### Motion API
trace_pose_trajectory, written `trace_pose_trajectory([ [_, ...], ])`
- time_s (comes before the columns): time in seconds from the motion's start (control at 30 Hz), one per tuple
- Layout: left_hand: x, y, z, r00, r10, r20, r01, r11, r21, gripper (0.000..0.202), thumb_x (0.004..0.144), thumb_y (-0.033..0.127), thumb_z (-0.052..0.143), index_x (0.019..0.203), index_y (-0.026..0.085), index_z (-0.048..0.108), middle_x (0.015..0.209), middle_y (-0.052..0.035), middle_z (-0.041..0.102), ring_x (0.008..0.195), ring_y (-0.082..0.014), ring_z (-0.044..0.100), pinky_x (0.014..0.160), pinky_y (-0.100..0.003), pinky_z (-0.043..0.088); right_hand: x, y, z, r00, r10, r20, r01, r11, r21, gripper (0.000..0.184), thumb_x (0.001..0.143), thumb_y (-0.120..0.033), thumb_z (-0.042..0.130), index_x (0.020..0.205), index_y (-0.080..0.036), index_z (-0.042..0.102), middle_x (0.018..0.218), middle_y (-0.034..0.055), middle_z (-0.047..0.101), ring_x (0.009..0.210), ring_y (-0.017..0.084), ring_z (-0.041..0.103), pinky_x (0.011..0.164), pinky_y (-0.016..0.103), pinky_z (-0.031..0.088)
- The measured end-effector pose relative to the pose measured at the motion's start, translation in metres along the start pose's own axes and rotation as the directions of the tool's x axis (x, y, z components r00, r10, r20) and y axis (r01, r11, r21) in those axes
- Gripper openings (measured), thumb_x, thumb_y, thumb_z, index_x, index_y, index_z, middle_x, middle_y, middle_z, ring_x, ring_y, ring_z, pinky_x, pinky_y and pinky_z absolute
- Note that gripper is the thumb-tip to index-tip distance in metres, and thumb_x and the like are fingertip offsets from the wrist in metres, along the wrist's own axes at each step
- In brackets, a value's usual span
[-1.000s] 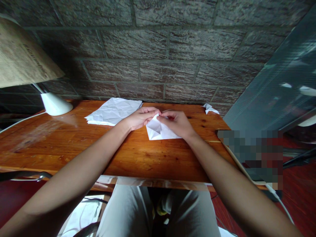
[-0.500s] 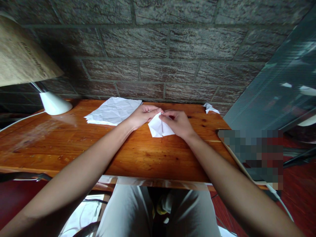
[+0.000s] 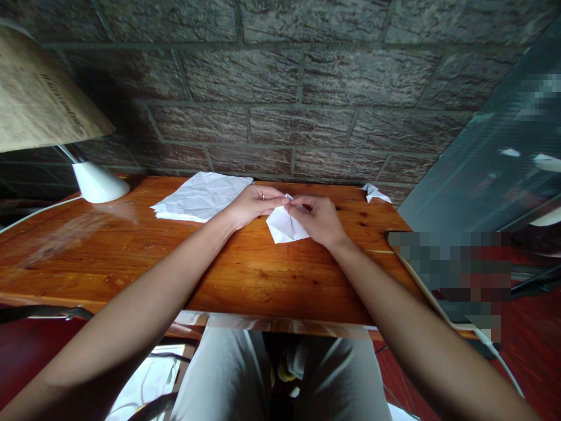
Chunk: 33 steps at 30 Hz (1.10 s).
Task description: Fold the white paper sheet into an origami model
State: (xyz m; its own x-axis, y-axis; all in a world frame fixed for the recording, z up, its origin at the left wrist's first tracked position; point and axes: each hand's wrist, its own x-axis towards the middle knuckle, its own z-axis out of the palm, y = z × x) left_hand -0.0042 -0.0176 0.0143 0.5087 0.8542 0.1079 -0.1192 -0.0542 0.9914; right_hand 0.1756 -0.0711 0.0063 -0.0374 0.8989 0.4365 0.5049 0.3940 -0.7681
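Observation:
A small folded sheet of white paper [image 3: 286,228] lies between my hands, with creases running down its middle. My left hand [image 3: 258,204] pinches its upper left edge, thumb and fingers closed; a ring shows on one finger. At the upper right edge my right hand [image 3: 318,217] pinches the paper close to the left fingertips. The fingers partly hide the paper's top corner and right side. Just left of my left hand is a stack of creased white paper sheets [image 3: 204,196].
A folded paper piece [image 3: 376,193] sits at the back right of the wooden table [image 3: 263,280]. The lamp [image 3: 103,182] stands at the left. A dark flat device [image 3: 421,275], partly blurred out, lies at the right edge. A brick wall [image 3: 272,126] closes off the back.
The top of the folded paper has shifted slightly under my fingertips, and its lower edge looks flatter with the middle slit less open. Both hands keep nearly the same place.

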Motion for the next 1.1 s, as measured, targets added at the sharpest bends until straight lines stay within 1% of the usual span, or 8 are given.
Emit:
trace_pose_trajectory([
  [0.13,0.0,0.0,0.0,1.0,0.007,-0.018,-0.007,1.0,0.013,0.039,0.056,0.04,0.096,0.082,0.015,0.081,0.072,-0.0039,0.075,0.058,-0.009,0.059,0.057,-0.023,0.045,0.0,0.001,0.0,1.0,-0.017,0.01,0.017,1.0,0.009,0.016,0.086,-0.03,0.068,0.085,-0.019,0.08,0.092,0.0035,0.08,0.082,0.019,0.07,0.078,0.029,0.052],
  [0.3,0.0,0.0,0.002,0.998,0.048,-0.042,-0.045,0.997,0.067,0.035,0.06,0.039,0.093,0.081,0.014,0.081,0.068,-0.0041,0.074,0.055,-0.0094,0.057,0.053,-0.023,0.04,0.001,0.003,0.0,0.999,-0.035,0.03,0.034,0.999,0.035,0.013,0.086,-0.028,0.069,0.085,-0.021,0.079,0.096,0.0031,0.08,0.089,0.02,0.072,0.084,0.03,0.053],
  [0.53,-0.001,0.0,0.005,0.992,0.111,-0.056,-0.105,0.99,0.093,0.031,0.063,0.04,0.091,0.074,0.014,0.079,0.066,-0.0038,0.073,0.054,-0.0096,0.057,0.052,-0.022,0.038,0.002,0.004,0.0,0.999,-0.03,0.043,0.027,0.998,0.059,0.013,0.086,-0.028,0.07,0.089,-0.021,0.08,0.1,0.0035,0.08,0.092,0.02,0.073,0.088,0.031,0.054],
  [0.6,-0.001,0.0,0.004,0.994,0.096,-0.051,-0.091,0.992,0.086,0.032,0.063,0.041,0.091,0.076,0.014,0.079,0.065,-0.0033,0.073,0.053,-0.0087,0.056,0.05,-0.021,0.037,0.002,0.004,0.0,0.999,-0.03,0.041,0.028,0.998,0.048,0.013,0.086,-0.027,0.07,0.089,-0.02,0.08,0.101,0.0041,0.08,0.093,0.02,0.073,0.088,0.032,0.054],
  [0.67,0.0,-0.001,0.003,0.998,0.055,-0.035,-0.053,0.997,0.056,0.035,0.062,0.041,0.093,0.081,0.014,0.081,0.071,-0.0042,0.076,0.057,-0.0094,0.06,0.054,-0.021,0.042,0.002,0.005,0.0,0.999,-0.033,0.038,0.031,0.999,0.033,0.012,0.086,-0.026,0.07,0.089,-0.02,0.08,0.102,0.005,0.08,0.093,0.021,0.073,0.088,0.032,0.053],
  [0.77,0.0,0.0,0.001,1.0,-0.017,-0.006,0.017,1.0,-0.005,0.041,0.059,0.042,0.095,0.087,0.015,0.081,0.083,-0.0063,0.079,0.069,-0.0126,0.069,0.066,-0.023,0.052,0.002,0.006,-0.001,0.999,-0.03,0.038,0.029,0.999,0.017,0.012,0.086,-0.026,0.07,0.088,-0.02,0.08,0.102,0.0054,0.08,0.094,0.021,0.073,0.089,0.033,0.053],
  [0.9,-0.001,0.002,-0.002,0.996,-0.08,0.041,0.082,0.995,-0.058,0.046,0.065,0.05,0.091,0.093,0.014,0.081,0.086,-0.009,0.079,0.08,-0.0169,0.074,0.079,-0.028,0.058,0.001,0.004,-0.002,0.999,-0.02,0.049,0.02,1.0,-0.001,0.012,0.087,-0.027,0.069,0.089,-0.021,0.08,0.106,0.0045,0.08,0.094,0.021,0.073,0.088,0.032,0.053],
  [1.1,-0.001,0.002,-0.008,0.99,-0.105,0.09,0.112,0.99,-0.08,0.042,0.069,0.045,0.091,0.095,0.014,0.08,0.089,-0.0093,0.08,0.082,-0.0165,0.075,0.079,-0.028,0.059,0.001,0.002,-0.004,0.998,-0.03,0.063,0.03,1.0,-0.007,0.013,0.087,-0.027,0.068,0.089,-0.02,0.08,0.106,0.0055,0.08,0.093,0.021,0.073,0.087,0.032,0.052],
])
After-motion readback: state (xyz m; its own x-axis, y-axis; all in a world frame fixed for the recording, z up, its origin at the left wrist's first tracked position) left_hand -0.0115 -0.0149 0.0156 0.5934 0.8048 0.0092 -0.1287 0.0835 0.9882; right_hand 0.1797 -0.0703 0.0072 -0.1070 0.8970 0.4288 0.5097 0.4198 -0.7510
